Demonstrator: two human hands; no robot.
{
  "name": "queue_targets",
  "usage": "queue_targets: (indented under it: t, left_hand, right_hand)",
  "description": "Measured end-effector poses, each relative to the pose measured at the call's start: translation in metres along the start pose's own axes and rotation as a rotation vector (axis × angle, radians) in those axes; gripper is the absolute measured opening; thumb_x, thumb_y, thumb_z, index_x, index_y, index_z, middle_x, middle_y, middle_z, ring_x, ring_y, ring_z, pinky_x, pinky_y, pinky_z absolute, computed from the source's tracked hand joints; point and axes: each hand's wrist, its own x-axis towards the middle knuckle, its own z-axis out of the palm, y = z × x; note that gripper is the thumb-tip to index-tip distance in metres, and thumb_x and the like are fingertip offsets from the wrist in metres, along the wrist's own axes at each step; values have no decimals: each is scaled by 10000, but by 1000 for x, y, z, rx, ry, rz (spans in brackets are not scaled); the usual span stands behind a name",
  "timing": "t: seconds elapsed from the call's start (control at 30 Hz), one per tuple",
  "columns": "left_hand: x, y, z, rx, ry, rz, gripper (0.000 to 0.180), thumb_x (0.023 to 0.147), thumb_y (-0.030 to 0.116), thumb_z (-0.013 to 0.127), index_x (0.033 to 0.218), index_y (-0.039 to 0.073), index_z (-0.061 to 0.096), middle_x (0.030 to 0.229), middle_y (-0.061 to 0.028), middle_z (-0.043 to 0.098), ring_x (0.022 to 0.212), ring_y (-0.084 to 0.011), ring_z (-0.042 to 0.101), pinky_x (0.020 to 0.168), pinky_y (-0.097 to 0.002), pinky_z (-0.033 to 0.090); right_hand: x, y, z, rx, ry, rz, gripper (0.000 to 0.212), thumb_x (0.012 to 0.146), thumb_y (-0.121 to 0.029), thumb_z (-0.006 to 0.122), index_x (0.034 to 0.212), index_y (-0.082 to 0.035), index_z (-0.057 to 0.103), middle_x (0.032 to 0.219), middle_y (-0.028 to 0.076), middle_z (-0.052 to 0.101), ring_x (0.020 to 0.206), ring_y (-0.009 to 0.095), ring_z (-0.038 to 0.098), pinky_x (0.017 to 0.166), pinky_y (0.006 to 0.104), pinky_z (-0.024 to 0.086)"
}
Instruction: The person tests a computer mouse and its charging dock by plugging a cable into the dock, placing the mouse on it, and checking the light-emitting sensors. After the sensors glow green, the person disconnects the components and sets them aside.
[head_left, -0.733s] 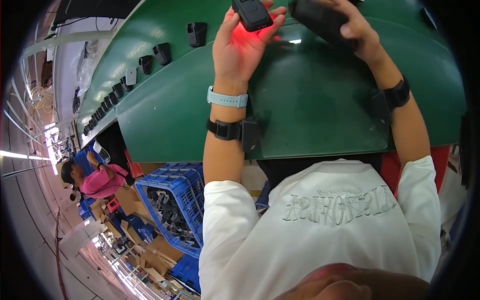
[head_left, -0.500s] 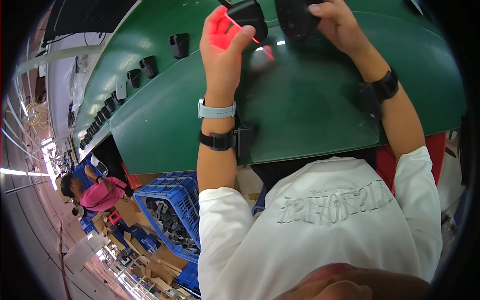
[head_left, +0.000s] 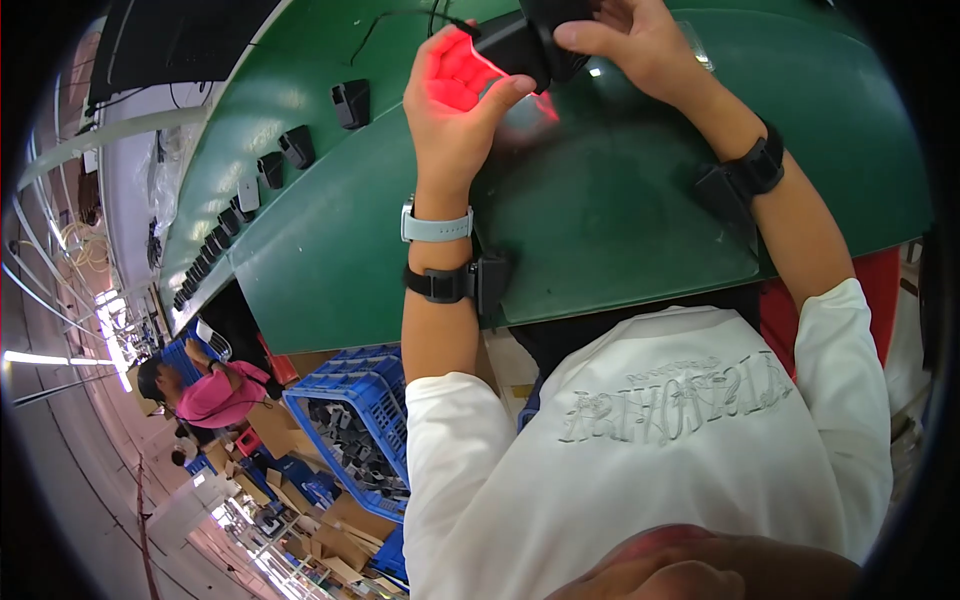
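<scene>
My left hand (head_left: 452, 125) is closed on a black boxy device (head_left: 510, 50) with a cord, at the far edge of the view. Red light falls from the device across my palm and fingers, with a glow on the green tabletop just below. In my right hand (head_left: 648, 48) is a dark block-shaped piece (head_left: 556, 22), its thumb along the near side. The block touches or overlaps the right side of the corded device; which one cannot be told. Both are held above the table, and their far ends are cut off by the frame.
A green table (head_left: 620, 220) spans the view. Along its left side runs a row of black holders (head_left: 296, 147) with one grey piece (head_left: 248, 193) among them. A blue crate (head_left: 372, 400) of dark parts stands below left. Beyond it a person in pink (head_left: 215, 395) is near cardboard boxes.
My right hand has moved left with the block, which now meets the corded device; before, a gap lay between them. The cord shows more on the table. The view has shifted slightly.
</scene>
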Motion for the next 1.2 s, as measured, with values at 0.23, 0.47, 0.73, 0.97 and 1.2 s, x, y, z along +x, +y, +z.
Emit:
queue_targets:
  t: [0.23,0.47,0.73,0.97,1.2]
  left_hand:
    - [-7,-5,-1,97,-60,-76,488,787,-133,745,1225,-58,544,1078,-117,703,922,-164,712,780,-284,613]
    - [-11,-13,-11,163,-6,-92,367,768,-116,677,1108,-55,554,947,-78,683,775,-106,673,655,-241,545]
    - [-9,-4,-5,132,-24,-153,455,757,-134,681,1181,-60,533,1040,-109,689,864,-155,698,734,-294,585]
    - [4,29,-12,-571,98,-169,714,835,-29,765,1479,-15,456,1299,-111,604,1166,-202,615,973,-371,534]
    - [7,-10,-41,527,218,444,425,756,46,868,1117,30,644,1043,-74,691,915,-170,669,809,-304,551]
  right_hand:
    - [14,-42,47,-1092,52,61,685,712,-193,920,1282,-20,583,1205,154,661,1092,262,662,955,362,534]
    - [17,-58,61,-1059,-24,-53,670,687,-192,929,1248,-26,602,1206,150,663,1046,306,662,904,372,544]
    - [17,-45,46,-1061,-4,-84,664,690,-197,928,1241,-13,606,1196,155,661,1024,309,665,888,370,547]
    - [5,-52,41,-977,4,154,620,686,-152,840,1242,-5,608,1206,142,651,1099,290,643,961,375,517]
    - [1,-38,44,-1039,-537,363,619,603,-147,818,1182,-22,639,1142,153,641,1044,371,620,923,424,522]
